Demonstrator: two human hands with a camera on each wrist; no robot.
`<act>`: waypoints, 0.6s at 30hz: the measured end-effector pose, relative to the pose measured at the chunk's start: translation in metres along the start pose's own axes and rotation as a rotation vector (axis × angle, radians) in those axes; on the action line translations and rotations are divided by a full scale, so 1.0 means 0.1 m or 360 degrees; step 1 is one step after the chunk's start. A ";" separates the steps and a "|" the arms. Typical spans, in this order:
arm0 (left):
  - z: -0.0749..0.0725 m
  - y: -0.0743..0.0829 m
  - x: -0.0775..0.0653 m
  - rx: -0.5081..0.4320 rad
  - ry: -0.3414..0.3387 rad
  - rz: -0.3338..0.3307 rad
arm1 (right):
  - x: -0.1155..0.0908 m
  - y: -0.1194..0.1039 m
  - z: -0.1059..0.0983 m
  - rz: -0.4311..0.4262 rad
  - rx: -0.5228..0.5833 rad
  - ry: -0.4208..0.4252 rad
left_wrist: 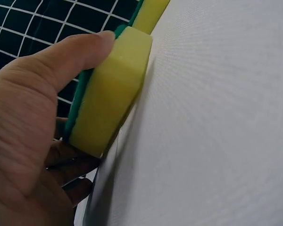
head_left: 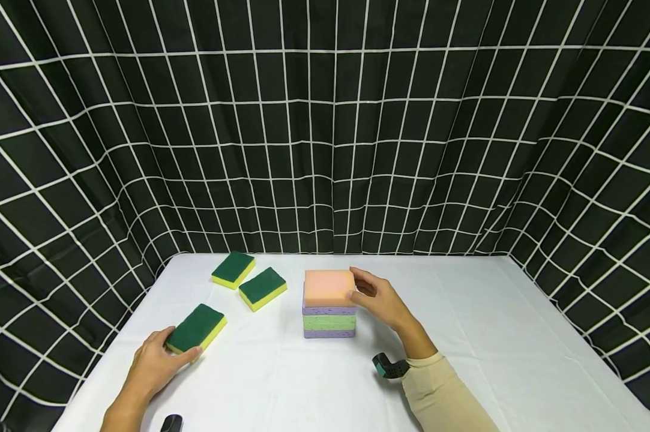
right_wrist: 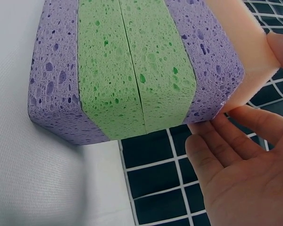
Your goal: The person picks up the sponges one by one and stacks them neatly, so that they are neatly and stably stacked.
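My left hand (head_left: 154, 363) grips a green-and-yellow scrub sponge (head_left: 197, 328) at the table's left, its thumb and fingers at the sponge's edges. The left wrist view shows the sponge's yellow foam (left_wrist: 115, 80) close to the white cloth. Toward the middle stands a neat stack: a purple sponge (head_left: 329, 334) at the bottom, two green sponges (right_wrist: 132, 70), another purple sponge (right_wrist: 207, 61), and a plain peach-orange sponge (head_left: 327, 287) on top. My right hand (head_left: 379, 300) holds the orange sponge by its right side, thumb at the near corner, fingers farther back.
Behind the left hand's sponge lie two more scrub sponges, one (head_left: 262, 287) nearer the stack and one (head_left: 233, 268) farther back. A white cloth (head_left: 481, 336) covers the table. Black curtains with a white grid (head_left: 330, 132) enclose its back and sides.
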State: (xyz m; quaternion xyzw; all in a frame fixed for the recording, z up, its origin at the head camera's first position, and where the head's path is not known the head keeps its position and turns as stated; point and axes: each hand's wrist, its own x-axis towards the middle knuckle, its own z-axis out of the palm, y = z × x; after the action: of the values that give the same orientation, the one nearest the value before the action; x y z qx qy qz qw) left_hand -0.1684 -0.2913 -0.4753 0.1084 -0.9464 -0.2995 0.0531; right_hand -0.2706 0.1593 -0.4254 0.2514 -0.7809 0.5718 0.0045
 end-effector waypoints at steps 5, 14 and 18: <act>-0.03 0.03 -0.02 -0.0074 0.0083 -0.0043 | 0.01 0.01 0.00 0.0004 -0.0002 0.0005; -0.05 0.14 -0.06 -0.0262 0.0353 0.0098 | -0.04 -0.25 0.00 0.0021 0.0007 -0.0036; -0.04 0.20 -0.06 -0.0322 0.0518 0.0312 | -0.06 -0.36 0.00 0.0042 -0.0009 -0.0043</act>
State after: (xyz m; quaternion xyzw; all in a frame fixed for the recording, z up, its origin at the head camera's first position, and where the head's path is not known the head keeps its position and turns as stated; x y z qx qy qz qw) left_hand -0.1650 -0.2766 -0.4607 0.0569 -0.8965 -0.3650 0.2446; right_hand -0.2505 0.1536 -0.3950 0.2486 -0.7857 0.5663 -0.0129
